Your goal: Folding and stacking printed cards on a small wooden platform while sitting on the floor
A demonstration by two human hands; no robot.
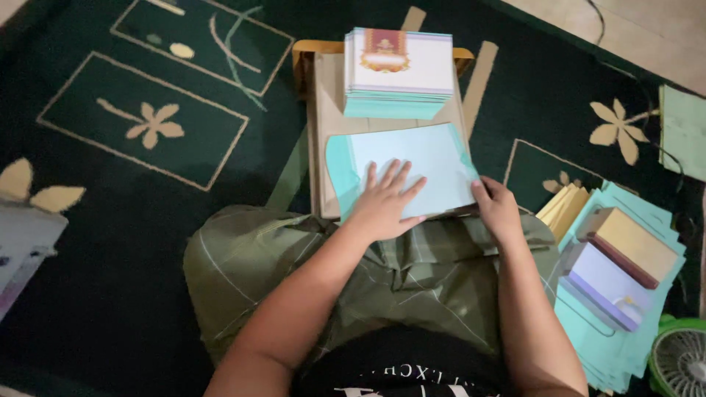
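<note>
Carpet: a dark green carpet (132,242) with cream flower and rectangle patterns covers the floor under everything.
Lap: the person sits with olive green checked cloth (412,272) over the legs, close against the low table.
Low table: a small wooden table (323,110) stands on the carpet just ahead of the lap, its top mostly covered.
Side pile: to the person's right, on the carpet, lies a spread of light blue envelopes (625,345) with cream and lilac card bundles on top.
Card stack: a tall stack of white-faced cards (401,73) with a red and gold emblem sits at the far end of the table.
Envelope: one light blue envelope (412,165) lies flat on the near part of the table, flap side to the left, just below the card stack.
Fan: a green fan (680,356) shows at the lower right corner.
Left hand: the left hand (386,202) rests flat on the envelope, fingers spread, pressing rather than gripping.
Right hand: the right hand (500,209) pinches the envelope's right edge between thumb and fingers.
</note>
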